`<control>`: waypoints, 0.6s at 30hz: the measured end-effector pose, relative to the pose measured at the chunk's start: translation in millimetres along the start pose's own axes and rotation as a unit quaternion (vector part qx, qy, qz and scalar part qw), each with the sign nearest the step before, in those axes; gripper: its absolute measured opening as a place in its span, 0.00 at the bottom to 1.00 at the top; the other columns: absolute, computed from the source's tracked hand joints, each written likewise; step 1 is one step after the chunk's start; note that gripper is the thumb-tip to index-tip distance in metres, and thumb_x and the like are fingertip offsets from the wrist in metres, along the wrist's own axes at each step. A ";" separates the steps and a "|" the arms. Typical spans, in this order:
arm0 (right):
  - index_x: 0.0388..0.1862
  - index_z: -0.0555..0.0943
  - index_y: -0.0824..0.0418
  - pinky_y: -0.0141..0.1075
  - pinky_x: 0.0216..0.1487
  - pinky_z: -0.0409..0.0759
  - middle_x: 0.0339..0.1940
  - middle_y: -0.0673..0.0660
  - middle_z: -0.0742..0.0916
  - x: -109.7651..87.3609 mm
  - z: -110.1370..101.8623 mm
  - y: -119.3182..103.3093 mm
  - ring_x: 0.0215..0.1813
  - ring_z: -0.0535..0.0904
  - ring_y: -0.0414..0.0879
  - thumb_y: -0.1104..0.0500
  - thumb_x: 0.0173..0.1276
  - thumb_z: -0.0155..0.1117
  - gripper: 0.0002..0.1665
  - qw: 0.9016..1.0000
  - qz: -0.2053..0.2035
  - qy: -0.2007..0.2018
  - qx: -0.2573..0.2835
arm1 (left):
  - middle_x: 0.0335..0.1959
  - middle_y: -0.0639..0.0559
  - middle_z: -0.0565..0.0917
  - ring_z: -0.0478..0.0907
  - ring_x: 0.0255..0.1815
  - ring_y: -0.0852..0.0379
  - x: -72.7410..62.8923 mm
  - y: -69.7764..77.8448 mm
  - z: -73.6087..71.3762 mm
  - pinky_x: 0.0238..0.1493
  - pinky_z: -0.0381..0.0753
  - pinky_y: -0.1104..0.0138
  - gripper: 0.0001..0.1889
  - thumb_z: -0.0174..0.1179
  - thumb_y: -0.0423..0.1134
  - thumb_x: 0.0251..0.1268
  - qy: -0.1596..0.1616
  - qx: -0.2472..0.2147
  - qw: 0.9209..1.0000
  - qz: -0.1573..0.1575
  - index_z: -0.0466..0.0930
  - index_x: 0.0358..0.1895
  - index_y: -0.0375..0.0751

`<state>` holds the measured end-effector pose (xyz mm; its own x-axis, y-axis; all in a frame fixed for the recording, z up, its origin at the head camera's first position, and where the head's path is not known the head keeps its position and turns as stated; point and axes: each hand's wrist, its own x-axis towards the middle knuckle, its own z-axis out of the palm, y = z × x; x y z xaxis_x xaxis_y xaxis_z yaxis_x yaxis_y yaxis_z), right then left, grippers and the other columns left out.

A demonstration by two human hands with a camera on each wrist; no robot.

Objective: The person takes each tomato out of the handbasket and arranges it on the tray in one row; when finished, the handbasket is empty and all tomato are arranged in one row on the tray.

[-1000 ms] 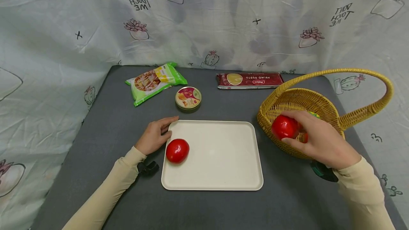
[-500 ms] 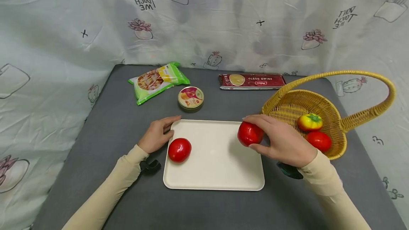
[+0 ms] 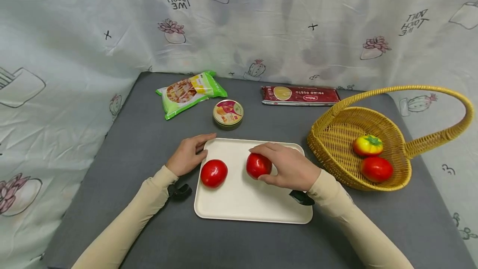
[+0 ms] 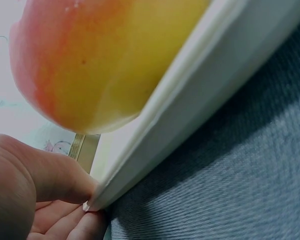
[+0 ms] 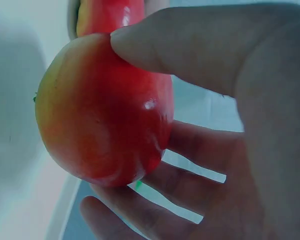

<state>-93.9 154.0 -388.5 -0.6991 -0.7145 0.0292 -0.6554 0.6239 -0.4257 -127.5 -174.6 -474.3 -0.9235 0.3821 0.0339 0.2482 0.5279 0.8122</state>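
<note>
My right hand (image 3: pixel 285 166) grips a red tomato (image 3: pixel 258 166) over the middle of the cream tray (image 3: pixel 254 213). In the right wrist view this tomato (image 5: pixel 105 112) shades from red to yellow, with the thumb across its side and the fingers around it. Whether it touches the tray is hard to tell. A second tomato (image 3: pixel 214 173) sits on the tray's left part. At the tray's far left corner, my left hand (image 3: pixel 188 155) pinches the rim; the left wrist view shows the thumb (image 4: pixel 65 180) on one side and fingers on the other.
A yellow wicker basket (image 3: pixel 321 146) with a tall handle stands right of the tray, holding a yellow-red tomato (image 3: pixel 367 146) and a red one (image 3: pixel 376 169). Behind the tray lie a green snack bag (image 3: pixel 192 94), a round tin (image 3: pixel 228 113) and a dark red biscuit pack (image 3: pixel 300 96).
My right hand has lifted a tomato out of the basket and carried it left over the tray. My left hand stays at the tray's corner. The whole view has shifted slightly.
</note>
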 end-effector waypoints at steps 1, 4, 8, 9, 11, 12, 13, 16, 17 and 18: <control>0.69 0.80 0.60 0.50 0.57 0.88 0.62 0.58 0.86 3.4 3.1 -1.2 0.60 0.84 0.53 0.52 0.59 0.85 0.40 1.000 -0.002 -0.003 0.002 | 0.73 0.39 0.78 0.77 0.72 0.42 0.1 -0.2 0.3 0.69 0.78 0.53 0.28 0.60 0.21 0.70 0.000 0.002 1.000 0.001 0.76 0.74 0.33; 0.70 0.80 0.59 0.50 0.56 0.89 0.63 0.59 0.85 12.6 11.3 -4.3 0.61 0.84 0.53 0.51 0.60 0.84 0.41 1.000 0.000 -0.013 0.010 | 0.73 0.39 0.78 0.77 0.72 0.42 0.5 1.1 0.1 0.69 0.78 0.53 0.28 0.60 0.20 0.70 0.002 0.001 1.000 0.001 0.77 0.73 0.32; 0.71 0.79 0.59 0.51 0.55 0.89 0.63 0.58 0.85 21.2 19.9 -7.3 0.62 0.83 0.53 0.52 0.60 0.84 0.41 1.000 0.007 -0.020 0.013 | 0.72 0.38 0.78 0.77 0.72 0.42 1.4 2.9 -0.1 0.69 0.78 0.52 0.28 0.59 0.19 0.69 0.003 -0.012 1.000 0.003 0.77 0.73 0.31; 0.71 0.79 0.59 0.51 0.55 0.89 0.63 0.58 0.85 22.4 22.0 -8.0 0.62 0.83 0.53 0.52 0.60 0.84 0.41 1.000 0.006 -0.022 0.014 | 0.72 0.38 0.78 0.77 0.72 0.42 1.5 2.8 0.1 0.69 0.78 0.52 0.28 0.59 0.19 0.70 0.003 -0.014 1.000 0.003 0.77 0.73 0.31; 0.71 0.79 0.58 0.50 0.54 0.89 0.63 0.57 0.86 23.8 26.3 -9.2 0.61 0.83 0.52 0.52 0.61 0.83 0.40 1.000 0.004 -0.025 0.017 | 0.73 0.38 0.78 0.77 0.72 0.42 1.8 2.5 0.5 0.69 0.78 0.53 0.28 0.59 0.19 0.70 0.002 -0.019 1.000 0.003 0.76 0.73 0.31; 0.71 0.79 0.58 0.50 0.53 0.89 0.63 0.57 0.86 24.0 28.7 -9.6 0.61 0.84 0.52 0.52 0.61 0.83 0.40 0.999 0.002 -0.027 0.018 | 0.73 0.38 0.78 0.77 0.72 0.42 1.8 2.3 0.7 0.69 0.78 0.53 0.28 0.59 0.19 0.70 0.001 -0.020 1.000 0.002 0.76 0.73 0.31; 0.71 0.79 0.58 0.50 0.53 0.89 0.63 0.57 0.86 23.7 30.8 -10.1 0.61 0.84 0.52 0.52 0.61 0.83 0.40 0.999 0.000 -0.028 0.020 | 0.73 0.38 0.78 0.77 0.72 0.42 1.7 2.1 0.9 0.69 0.78 0.53 0.28 0.59 0.19 0.70 0.001 -0.023 1.000 0.001 0.76 0.73 0.31; 0.70 0.80 0.58 0.49 0.50 0.89 0.62 0.56 0.86 21.3 37.0 -11.0 0.60 0.84 0.51 0.51 0.61 0.83 0.39 0.999 -0.005 -0.028 0.021 | 0.73 0.38 0.78 0.76 0.72 0.42 1.2 1.4 1.1 0.69 0.78 0.53 0.28 0.58 0.19 0.70 0.001 -0.025 1.000 0.000 0.76 0.73 0.31; 0.70 0.80 0.58 0.49 0.50 0.89 0.62 0.56 0.86 20.6 38.6 -11.4 0.60 0.84 0.51 0.51 0.61 0.83 0.39 0.999 -0.007 -0.026 0.021 | 0.73 0.38 0.78 0.77 0.72 0.42 0.9 1.4 0.9 0.69 0.78 0.53 0.28 0.58 0.19 0.70 0.002 -0.026 1.000 0.001 0.76 0.73 0.31; 0.69 0.80 0.57 0.49 0.49 0.89 0.62 0.56 0.86 20.0 40.5 -11.4 0.59 0.84 0.51 0.51 0.61 0.83 0.39 0.999 -0.008 -0.023 0.022 | 0.73 0.37 0.78 0.77 0.72 0.42 0.5 1.4 0.5 0.69 0.78 0.53 0.28 0.58 0.19 0.70 0.003 -0.027 1.000 0.001 0.76 0.73 0.31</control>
<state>-88.8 119.8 -419.7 -0.6740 -0.7387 -0.0039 -0.6531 0.5983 -0.4642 -127.4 -173.2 -473.5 -0.9245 0.3792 0.0387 0.2341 0.4846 0.8428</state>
